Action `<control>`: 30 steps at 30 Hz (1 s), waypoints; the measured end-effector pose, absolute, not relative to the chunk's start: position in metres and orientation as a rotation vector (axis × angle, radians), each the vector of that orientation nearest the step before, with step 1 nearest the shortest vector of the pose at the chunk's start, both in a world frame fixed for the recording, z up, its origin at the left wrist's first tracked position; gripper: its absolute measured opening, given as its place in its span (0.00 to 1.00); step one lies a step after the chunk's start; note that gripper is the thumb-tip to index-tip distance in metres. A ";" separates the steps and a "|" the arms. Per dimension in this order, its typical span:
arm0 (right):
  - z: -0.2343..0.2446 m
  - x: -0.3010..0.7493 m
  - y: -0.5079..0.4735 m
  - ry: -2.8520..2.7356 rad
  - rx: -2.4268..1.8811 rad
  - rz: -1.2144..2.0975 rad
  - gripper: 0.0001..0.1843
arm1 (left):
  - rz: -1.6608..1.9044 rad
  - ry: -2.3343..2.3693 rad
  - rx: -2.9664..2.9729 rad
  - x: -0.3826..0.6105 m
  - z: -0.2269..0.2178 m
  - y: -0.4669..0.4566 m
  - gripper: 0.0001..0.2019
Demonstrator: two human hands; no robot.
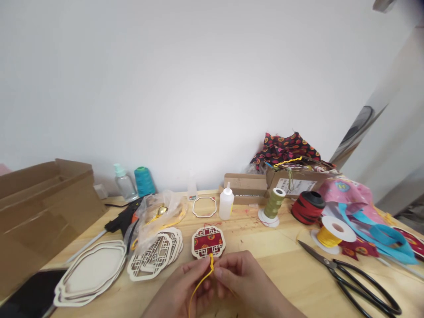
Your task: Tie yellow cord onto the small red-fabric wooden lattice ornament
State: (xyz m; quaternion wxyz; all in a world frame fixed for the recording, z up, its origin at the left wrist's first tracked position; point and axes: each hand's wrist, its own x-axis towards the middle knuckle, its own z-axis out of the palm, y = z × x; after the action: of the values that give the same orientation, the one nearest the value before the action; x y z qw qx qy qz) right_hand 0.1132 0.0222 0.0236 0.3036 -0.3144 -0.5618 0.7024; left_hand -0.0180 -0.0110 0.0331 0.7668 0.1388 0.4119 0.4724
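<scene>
My left hand and my right hand meet at the front middle of the table, both with fingers pinched closed on a yellow cord. A knotted or twisted part of the cord stands up between the fingertips, and a loose end trails down past my left hand. Just beyond the fingers lies a wooden lattice frame with red patterned fabric showing through it. The cord's top overlaps the frame's lower edge; whether it is tied to the frame cannot be made out.
Black-handled scissors lie at right, near a yellow cord spool. Lattice pieces and stacked wooden plates sit left, beside a black glue gun. A white bottle stands behind the frame. Cardboard box at far left.
</scene>
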 end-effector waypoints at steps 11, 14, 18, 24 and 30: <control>0.018 0.118 0.018 -1.926 -1.162 1.072 0.08 | 1.042 1.018 0.269 -0.019 0.036 -0.009 0.05; 0.028 0.120 0.018 -2.039 -1.162 0.714 0.06 | 1.054 0.995 0.404 -0.020 0.033 -0.008 0.06; 0.033 0.121 0.018 -2.104 -0.971 0.463 0.06 | 1.113 0.972 0.557 -0.024 0.021 -0.007 0.07; 0.026 0.118 0.017 -2.130 -0.780 0.287 0.06 | 1.117 0.958 0.539 -0.025 0.019 -0.007 0.06; 0.024 0.117 0.017 -2.134 -0.704 0.225 0.06 | 1.154 1.006 0.430 -0.022 0.023 -0.004 0.07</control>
State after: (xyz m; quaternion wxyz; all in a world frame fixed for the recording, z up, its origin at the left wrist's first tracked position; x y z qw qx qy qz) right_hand 0.1173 0.0165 0.0240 0.4275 -0.2816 -0.8543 0.0902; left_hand -0.0219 -0.0039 0.0230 0.7002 0.1929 0.4517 0.5182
